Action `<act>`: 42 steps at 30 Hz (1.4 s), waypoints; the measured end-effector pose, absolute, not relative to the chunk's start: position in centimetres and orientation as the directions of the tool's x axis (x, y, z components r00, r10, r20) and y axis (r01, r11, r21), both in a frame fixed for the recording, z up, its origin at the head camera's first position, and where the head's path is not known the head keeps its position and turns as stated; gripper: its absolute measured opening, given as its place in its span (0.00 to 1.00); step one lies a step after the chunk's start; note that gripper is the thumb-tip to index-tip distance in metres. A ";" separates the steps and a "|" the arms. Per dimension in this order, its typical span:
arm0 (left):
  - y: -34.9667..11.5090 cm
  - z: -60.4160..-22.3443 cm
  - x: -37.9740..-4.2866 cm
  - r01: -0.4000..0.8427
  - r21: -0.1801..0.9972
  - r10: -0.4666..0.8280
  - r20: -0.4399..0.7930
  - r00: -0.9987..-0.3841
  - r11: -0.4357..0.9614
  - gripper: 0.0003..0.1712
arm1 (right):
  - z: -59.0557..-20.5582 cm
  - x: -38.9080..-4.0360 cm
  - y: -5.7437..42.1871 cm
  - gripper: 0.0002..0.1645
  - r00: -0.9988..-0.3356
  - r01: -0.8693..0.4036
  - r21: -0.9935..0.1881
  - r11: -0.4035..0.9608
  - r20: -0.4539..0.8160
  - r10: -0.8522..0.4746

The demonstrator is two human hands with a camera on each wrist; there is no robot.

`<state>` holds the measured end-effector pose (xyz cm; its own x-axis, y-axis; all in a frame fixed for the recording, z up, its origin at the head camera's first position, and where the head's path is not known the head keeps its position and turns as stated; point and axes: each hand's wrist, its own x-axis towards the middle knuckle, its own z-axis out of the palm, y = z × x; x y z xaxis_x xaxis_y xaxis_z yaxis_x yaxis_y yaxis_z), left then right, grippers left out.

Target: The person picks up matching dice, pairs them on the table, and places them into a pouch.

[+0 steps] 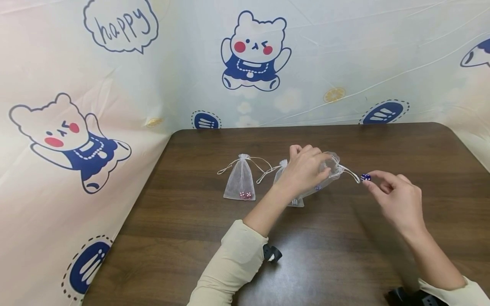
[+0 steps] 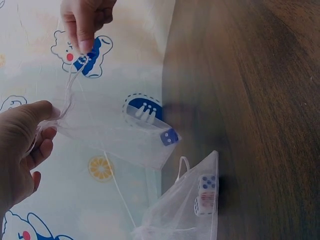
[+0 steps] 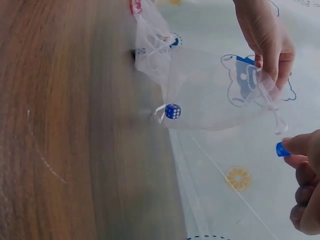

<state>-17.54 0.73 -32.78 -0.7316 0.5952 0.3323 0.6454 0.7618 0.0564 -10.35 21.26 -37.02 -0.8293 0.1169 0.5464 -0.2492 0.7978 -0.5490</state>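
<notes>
My left hand (image 1: 305, 170) holds a sheer white drawstring bag (image 3: 205, 95) near its mouth, lifted off the table and tilted. One blue die (image 3: 173, 111) with white dots lies in the bag's bottom corner. My right hand (image 1: 402, 204) pinches another blue die (image 1: 365, 177) between thumb and forefinger, just right of the bag's mouth and its hanging cord. Behind the left forearm stands a second mesh bag (image 1: 278, 172), partly hidden, with white dice (image 2: 207, 182) at its base. Farther left, a third mesh bag (image 1: 238, 180) contains red dice (image 1: 245, 195).
The bags are on a dark brown wooden table (image 1: 172, 221) with rounded far corners. A printed cloth (image 1: 183, 63) with cartoon bears hangs behind and along the left side. White drawcords (image 1: 264, 175) trail between the two standing bags. Black straps (image 1: 272, 253) sit at the wrists.
</notes>
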 end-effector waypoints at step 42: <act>1.5 -33.1 -17.2 0.668 0.038 0.626 0.315 -0.714 0.743 0.17 | -34.5 -10.9 18.2 0.15 -0.555 -0.536 -0.673 0.510 0.736 0.388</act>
